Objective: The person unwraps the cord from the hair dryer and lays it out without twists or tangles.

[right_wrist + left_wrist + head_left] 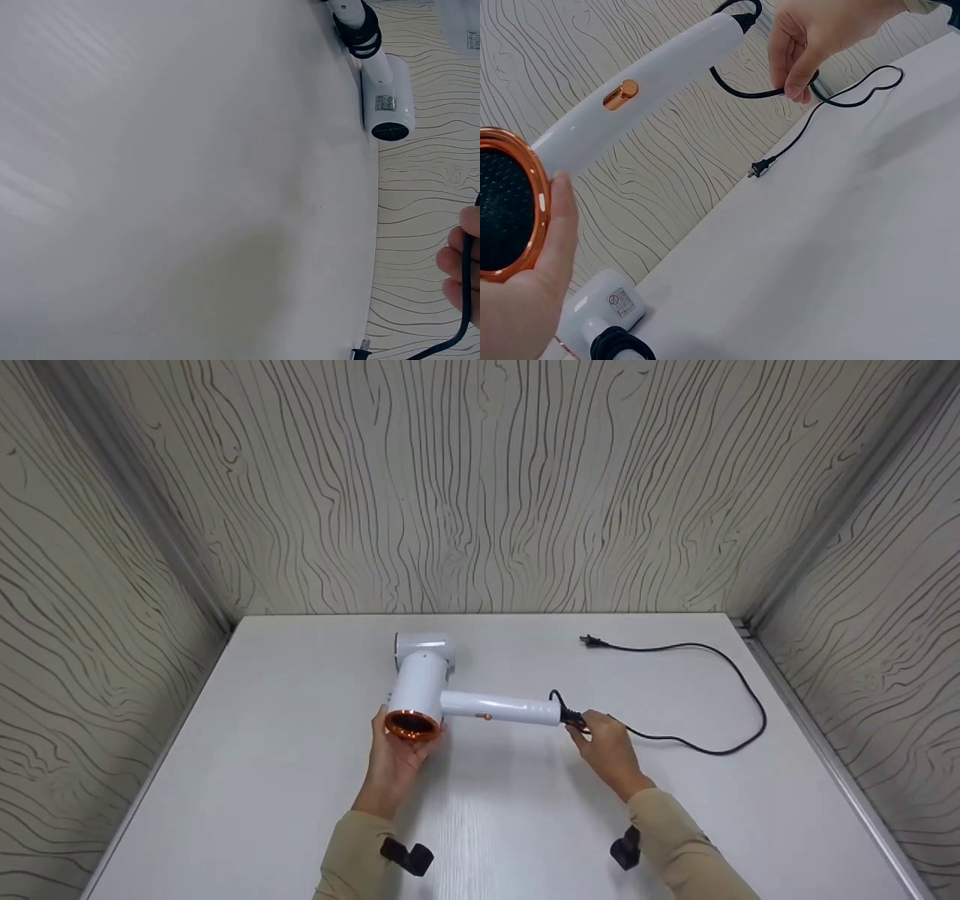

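A white hair dryer [418,684] with a copper rim is held above the table by my left hand [397,771], which grips its barrel from below. The thumb [561,225] lies along the barrel beside the copper ring in the left wrist view. Its handle [501,708], with a copper switch [621,94], points right. Just beyond the handle's end, my right hand [609,751] pinches the black power cord [752,697]. From there the cord loops over the table to its plug [592,641]. The right wrist view shows only some right-hand fingers [452,262].
A second white hair dryer [397,94] lies on the table [262,720] behind the held one, with its black cord [361,36] wound round the handle. Wood-patterned panels [465,495] stand at the back and both sides.
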### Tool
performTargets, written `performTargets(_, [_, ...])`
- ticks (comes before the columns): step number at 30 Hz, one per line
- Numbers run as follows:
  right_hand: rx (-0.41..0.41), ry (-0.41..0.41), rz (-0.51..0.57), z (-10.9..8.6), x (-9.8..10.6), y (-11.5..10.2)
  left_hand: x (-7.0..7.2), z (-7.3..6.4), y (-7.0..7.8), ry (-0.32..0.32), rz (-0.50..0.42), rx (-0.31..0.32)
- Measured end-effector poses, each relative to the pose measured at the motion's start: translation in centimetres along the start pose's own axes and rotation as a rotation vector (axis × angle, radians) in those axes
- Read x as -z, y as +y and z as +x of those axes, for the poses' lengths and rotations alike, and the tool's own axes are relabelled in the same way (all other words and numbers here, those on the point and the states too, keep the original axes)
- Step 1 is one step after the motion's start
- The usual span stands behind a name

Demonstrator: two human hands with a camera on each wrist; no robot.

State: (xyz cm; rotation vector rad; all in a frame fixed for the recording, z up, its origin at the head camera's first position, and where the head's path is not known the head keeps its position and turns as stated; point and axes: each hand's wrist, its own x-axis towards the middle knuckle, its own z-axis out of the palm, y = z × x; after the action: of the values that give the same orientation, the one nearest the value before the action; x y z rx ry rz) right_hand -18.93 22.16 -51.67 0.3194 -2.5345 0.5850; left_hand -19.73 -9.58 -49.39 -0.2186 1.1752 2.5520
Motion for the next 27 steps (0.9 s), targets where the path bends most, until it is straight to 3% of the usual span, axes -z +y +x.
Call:
performTargets(7, [-0.042,0.087,0.105,0.5,0.5,0.4,0.3,0.3,0.0,0.015,0.025,-0.001])
performTargets(15, [0.031,0.253,0.149,0.9,0.6,0.9,0.7,0.4,0.4,0.008,0.081,-0.037])
performTargets(27, [0.062,0.291,0.204,0.8,0.8,1.3,1.3,0.4,1.6,0.047,0.07,-0.057])
